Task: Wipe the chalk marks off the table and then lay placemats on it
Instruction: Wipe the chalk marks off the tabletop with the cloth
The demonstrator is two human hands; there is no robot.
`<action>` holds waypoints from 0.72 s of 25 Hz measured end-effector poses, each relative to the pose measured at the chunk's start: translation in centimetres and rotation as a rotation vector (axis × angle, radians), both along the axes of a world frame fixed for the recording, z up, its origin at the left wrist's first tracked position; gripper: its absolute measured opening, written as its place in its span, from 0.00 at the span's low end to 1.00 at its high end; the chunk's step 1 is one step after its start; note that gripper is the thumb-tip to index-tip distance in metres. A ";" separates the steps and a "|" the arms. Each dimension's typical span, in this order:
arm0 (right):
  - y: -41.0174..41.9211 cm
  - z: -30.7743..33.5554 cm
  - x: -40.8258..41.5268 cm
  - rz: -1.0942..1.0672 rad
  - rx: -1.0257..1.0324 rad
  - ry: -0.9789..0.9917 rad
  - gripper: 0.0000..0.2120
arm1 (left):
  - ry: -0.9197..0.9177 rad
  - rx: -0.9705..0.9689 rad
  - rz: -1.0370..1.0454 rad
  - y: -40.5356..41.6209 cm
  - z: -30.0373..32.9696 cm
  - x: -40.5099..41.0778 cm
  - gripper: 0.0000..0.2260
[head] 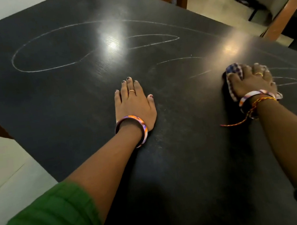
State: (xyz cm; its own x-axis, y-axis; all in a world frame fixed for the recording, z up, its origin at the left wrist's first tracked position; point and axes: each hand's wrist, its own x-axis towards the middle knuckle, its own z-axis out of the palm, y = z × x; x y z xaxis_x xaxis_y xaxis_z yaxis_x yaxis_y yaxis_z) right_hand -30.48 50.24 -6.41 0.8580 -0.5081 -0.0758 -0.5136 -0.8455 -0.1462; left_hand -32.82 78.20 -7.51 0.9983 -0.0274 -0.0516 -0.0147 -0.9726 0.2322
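The left hand [134, 104] lay flat on the dark bench [181, 165], fingers straight and together, holding nothing. The right hand [251, 80] pressed a checked cloth [233, 71] against the bench near its right edge, fingers curled over it. Chalk marks [43, 68] looped across the far half, with fainter lines just beside the cloth. Both wrists wore a bangle [136, 126].

One table [63, 98], one cloth [233, 71], two hands (each with a bangle).
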 end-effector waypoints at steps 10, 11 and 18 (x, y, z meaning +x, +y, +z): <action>12.4 -0.4 3.1 0.531 -0.007 -0.080 0.26 | 0.002 -0.014 -0.002 0.1 -0.2 0.1 0.27; 9.8 -0.5 3.7 0.454 -0.015 -0.076 0.26 | 0.008 -0.016 -0.005 0.1 -0.2 0.1 0.27; 2.4 -0.6 6.7 0.089 0.005 -0.068 0.26 | -0.002 -0.015 0.005 -0.2 -0.3 0.3 0.27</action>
State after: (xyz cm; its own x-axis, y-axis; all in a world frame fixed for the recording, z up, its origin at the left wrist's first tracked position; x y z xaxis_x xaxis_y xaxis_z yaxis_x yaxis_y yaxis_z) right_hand -23.82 52.68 -7.04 0.9030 -0.4292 -0.0182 -0.4250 -0.8866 -0.1823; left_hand -32.51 78.01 -7.82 0.9985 -0.0228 -0.0489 -0.0100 -0.9689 0.2472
